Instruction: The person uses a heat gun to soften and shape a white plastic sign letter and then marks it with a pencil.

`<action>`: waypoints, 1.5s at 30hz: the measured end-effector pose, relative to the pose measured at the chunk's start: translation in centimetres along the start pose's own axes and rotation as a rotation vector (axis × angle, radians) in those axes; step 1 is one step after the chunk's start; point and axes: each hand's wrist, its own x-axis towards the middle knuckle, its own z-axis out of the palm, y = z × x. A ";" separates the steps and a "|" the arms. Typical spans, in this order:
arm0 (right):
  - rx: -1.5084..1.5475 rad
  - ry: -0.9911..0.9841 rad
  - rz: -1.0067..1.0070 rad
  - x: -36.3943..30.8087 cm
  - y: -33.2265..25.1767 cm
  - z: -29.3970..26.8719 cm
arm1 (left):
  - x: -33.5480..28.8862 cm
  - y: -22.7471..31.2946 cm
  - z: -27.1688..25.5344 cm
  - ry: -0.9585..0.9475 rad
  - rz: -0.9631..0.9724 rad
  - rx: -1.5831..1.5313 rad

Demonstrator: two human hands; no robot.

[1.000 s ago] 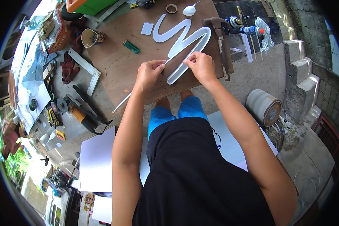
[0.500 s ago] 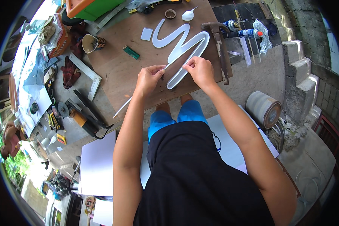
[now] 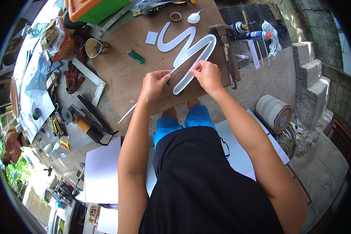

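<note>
A white, wavy letter-like piece lies on the brown board, and a raised rim stands along its right-hand part. My left hand is closed, pinching a thin white strip. One end of the strip trails past my wrist toward the board's near edge; the other runs up to the piece. Thumb and finger of my right hand are pinched together at the rim of the piece's near-right stroke; my fingers partly hide the contact. Left of the piece are a green lighter and a small pale square.
Beyond the piece sit a tape roll and a white squeeze bottle. A rusty hammer lies along the board's right edge. Leftward are a cup, a metal square and an angle grinder. Gas canisters lie far right.
The whole view has shifted very slightly. Both hands keep their pinch in nearly the same places, and the piece and strip look the same.
</note>
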 end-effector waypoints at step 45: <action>-0.244 0.287 -0.243 1.2 3.5 -1.7 | -0.2 1.1 -0.3 -0.053 -0.066 0.031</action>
